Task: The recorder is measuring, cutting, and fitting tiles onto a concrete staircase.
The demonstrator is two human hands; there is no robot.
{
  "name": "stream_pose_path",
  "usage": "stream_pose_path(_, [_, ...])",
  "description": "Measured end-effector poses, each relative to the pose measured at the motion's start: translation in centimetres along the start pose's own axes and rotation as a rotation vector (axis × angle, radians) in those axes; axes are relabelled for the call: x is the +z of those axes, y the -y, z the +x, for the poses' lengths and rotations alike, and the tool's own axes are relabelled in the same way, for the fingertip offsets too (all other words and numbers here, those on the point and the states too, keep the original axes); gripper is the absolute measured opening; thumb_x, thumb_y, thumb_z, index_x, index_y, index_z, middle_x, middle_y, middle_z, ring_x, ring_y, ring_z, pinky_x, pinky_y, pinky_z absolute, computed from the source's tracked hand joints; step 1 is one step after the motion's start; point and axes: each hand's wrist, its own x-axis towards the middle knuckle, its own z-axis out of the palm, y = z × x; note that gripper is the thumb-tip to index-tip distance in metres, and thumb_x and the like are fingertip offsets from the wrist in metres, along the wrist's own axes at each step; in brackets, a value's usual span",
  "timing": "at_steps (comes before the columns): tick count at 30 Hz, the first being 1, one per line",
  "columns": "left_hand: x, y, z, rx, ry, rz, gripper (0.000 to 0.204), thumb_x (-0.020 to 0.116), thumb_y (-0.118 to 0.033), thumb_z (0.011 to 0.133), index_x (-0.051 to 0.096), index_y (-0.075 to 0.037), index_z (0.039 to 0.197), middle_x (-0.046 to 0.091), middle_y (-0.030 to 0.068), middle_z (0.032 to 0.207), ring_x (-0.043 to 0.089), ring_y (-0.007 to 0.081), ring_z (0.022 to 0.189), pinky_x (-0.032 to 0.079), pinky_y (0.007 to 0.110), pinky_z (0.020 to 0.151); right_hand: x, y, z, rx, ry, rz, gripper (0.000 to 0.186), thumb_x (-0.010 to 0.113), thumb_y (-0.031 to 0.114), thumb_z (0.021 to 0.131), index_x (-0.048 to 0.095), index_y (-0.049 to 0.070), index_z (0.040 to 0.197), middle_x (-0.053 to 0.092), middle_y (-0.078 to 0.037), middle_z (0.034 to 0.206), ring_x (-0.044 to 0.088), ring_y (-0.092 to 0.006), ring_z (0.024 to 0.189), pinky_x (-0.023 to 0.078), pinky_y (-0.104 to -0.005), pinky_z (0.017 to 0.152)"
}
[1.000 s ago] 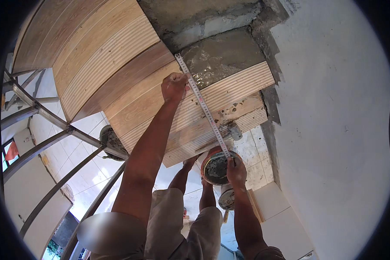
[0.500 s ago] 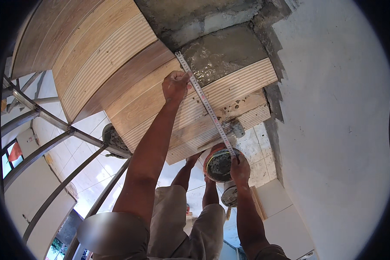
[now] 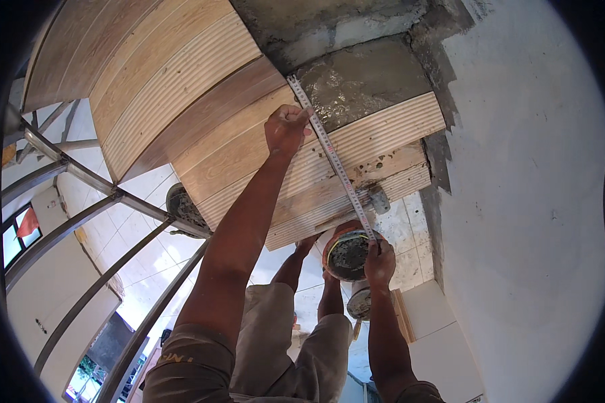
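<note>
A white tape measure blade (image 3: 339, 168) stretches straight across the wood-look stair treads, from the wet mortar's edge down toward me. My left hand (image 3: 288, 129) is closed, thumb and fingertips pinching the blade's edge near its far end. Lower down and to the right, my right hand (image 3: 380, 263) closes round the near end; whether a tape case sits in it is hidden. Beyond the blade, wet grey mortar (image 3: 363, 80) covers a step section. A ribbed tread (image 3: 396, 121) borders it on the near side. Next to my right hand stands a round bucket (image 3: 348, 258) of grey mortar.
A mortar-smeared trowel (image 3: 376, 199) lies on the lower tread. Metal railing bars (image 3: 94, 178) curve along the left. A white wall (image 3: 531, 168) rises at the right. Another dark container (image 3: 185, 205) stands left of the steps, and a smaller one (image 3: 359, 303) behind the bucket.
The whole view has shifted slightly, so the steps and hands appear a little further right. Both hands keep their hold on the tape, which lies along the same line.
</note>
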Motion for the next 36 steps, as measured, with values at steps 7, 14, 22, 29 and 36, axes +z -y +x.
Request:
stream_pose_path(7, [0.0,0.5,0.3,0.007,-0.002,-0.052,0.026,0.083,-0.020,0.088,0.067,0.001,0.089,0.072,0.0080,0.076,0.067,0.0112,0.057,0.051,0.025,0.051,1.0,-1.1,0.1,0.016,0.010,-0.035,0.028,0.061,0.023,0.099,0.070,-0.004,0.099,0.068,-0.027,0.104,0.062,-0.0473,0.103,0.050,-0.0529,0.089])
stream_pose_path(14, [-0.1,1.0,0.5,0.058,0.029,-0.069,0.028,0.083,-0.020,0.089,0.066,0.001,0.088,0.071,0.0076,0.074,0.064,0.0110,0.055,0.052,0.026,0.052,1.7,-1.2,-0.1,-0.052,-0.040,-0.007,0.027,0.059,0.023,0.100,0.070,-0.002,0.101,0.067,-0.024,0.098,0.063,-0.0440,0.095,0.050,-0.0513,0.084])
stream_pose_path(22, [-0.4,0.8,0.2,0.076,0.028,-0.075,0.025,0.082,-0.020,0.089,0.067,0.000,0.090,0.070,0.0066,0.071,0.064,0.0098,0.055,0.051,0.026,0.050,1.8,-1.8,0.1,-0.016,-0.009,-0.002,0.031,0.059,0.025,0.101,0.069,-0.001,0.113,0.067,-0.026,0.104,0.062,-0.0467,0.100,0.049,-0.0536,0.086])
stream_pose_path(29, [-0.4,0.9,0.3,0.071,0.045,-0.064,0.025,0.083,-0.021,0.089,0.068,-0.001,0.089,0.070,0.0059,0.071,0.064,0.0097,0.055,0.051,0.026,0.050,1.4,-2.6,0.4,-0.030,-0.008,-0.032,0.031,0.058,0.027,0.102,0.069,0.000,0.111,0.065,-0.025,0.098,0.061,-0.0464,0.095,0.048,-0.0535,0.085])
stream_pose_path(36, [-0.6,1.2,0.4,0.088,0.052,-0.080,0.021,0.081,-0.019,0.091,0.069,-0.001,0.090,0.070,0.0041,0.070,0.063,0.0086,0.055,0.050,0.025,0.052,2.1,-2.6,0.4,-0.169,-0.144,-0.009,0.021,0.060,0.020,0.102,0.069,0.001,0.096,0.064,-0.020,0.088,0.062,-0.0392,0.084,0.049,-0.0476,0.075])
